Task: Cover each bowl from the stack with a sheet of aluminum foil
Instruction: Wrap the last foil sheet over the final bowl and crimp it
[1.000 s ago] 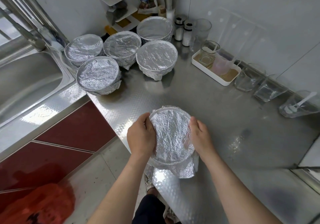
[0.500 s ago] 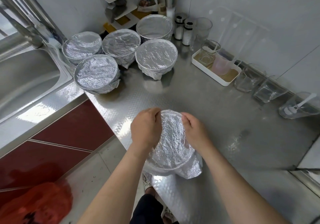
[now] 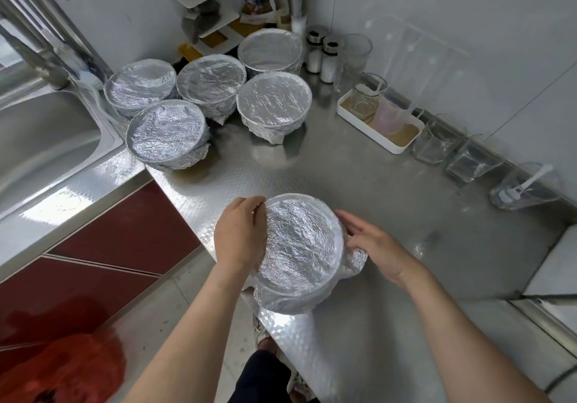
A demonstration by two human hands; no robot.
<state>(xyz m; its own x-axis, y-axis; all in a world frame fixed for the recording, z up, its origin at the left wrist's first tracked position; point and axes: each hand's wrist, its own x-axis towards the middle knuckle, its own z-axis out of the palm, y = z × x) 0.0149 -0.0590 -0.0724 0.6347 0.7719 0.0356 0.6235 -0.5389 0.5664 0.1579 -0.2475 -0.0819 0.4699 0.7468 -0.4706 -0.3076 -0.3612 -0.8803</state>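
A bowl covered with crinkled aluminum foil (image 3: 299, 246) sits near the front edge of the steel counter (image 3: 359, 177). My left hand (image 3: 240, 237) curls round its left rim, fingertips pinching the foil at the far edge. My right hand (image 3: 371, 243) lies against the right side with fingers nearly straight, pressing loose foil down there. Several other foil-covered bowls (image 3: 274, 103) stand grouped at the back left of the counter.
A steel sink (image 3: 40, 140) with a faucet lies to the left. A white tray with glass cups (image 3: 379, 115), more glass containers (image 3: 474, 162), spice shakers (image 3: 321, 53) and a small shelf line the back wall. A red bag (image 3: 62, 368) lies on the floor.
Both hands have moved from the bowl's far rim: the left back to the left rim, the right down to the right side. The foil now lies smoother around the rim.
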